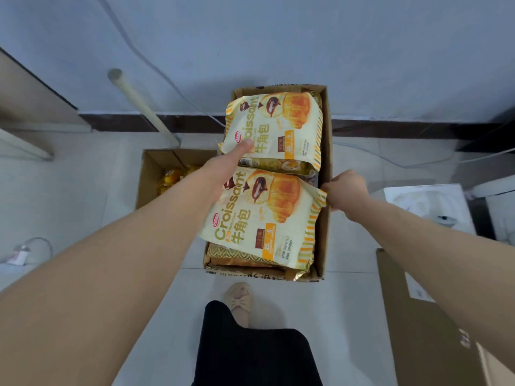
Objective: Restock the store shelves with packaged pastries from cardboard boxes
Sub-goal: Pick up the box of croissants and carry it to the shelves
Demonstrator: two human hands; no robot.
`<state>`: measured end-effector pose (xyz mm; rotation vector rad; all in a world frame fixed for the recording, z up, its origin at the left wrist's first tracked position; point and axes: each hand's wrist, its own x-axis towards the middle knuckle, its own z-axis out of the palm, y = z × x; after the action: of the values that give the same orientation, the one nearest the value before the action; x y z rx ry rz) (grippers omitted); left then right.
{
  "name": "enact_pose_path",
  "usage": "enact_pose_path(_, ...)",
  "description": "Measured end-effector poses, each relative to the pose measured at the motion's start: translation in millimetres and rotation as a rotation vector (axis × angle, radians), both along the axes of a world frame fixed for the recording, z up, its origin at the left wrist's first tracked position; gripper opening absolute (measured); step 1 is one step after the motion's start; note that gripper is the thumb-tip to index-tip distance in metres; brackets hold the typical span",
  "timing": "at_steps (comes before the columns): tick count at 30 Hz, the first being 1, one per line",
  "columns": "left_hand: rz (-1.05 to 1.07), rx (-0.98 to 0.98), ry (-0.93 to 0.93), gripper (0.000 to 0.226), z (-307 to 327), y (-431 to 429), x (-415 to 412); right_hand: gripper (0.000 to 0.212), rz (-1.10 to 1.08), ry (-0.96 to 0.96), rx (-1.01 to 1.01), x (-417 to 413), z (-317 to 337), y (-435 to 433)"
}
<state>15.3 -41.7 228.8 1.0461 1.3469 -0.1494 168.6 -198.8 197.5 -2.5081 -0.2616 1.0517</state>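
Pinching near bag (259,218) corner by box (324,240) wall, right hand (347,192) fingers clamped. Left hand (228,165) grips far bag (278,126). Light, crushable: hold seams.

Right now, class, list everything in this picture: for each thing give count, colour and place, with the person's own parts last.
Centre box: one, brown cardboard, on the floor by the wall.
Croissant packs: two on top, cream and orange, far croissant pack and near croissant pack, in that box; more beneath.
Left box: one, brown, on the floor, holding yellow wrapped pastries.
Flat cardboard: one, brown, lower right.
Pole: one, pale, leaning at the wall.
Sandal: one, beige, below the box.
Hands: two; left hand holds the far pack's edge, thumb on top; right hand pinches the near pack's corner.
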Motion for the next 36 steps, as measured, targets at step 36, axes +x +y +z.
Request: enact_pose_path(36,0.9,0.271,-0.098,0.074,403,-251,-612,0.024,1.009,0.092,0.305,-538,401,-61)
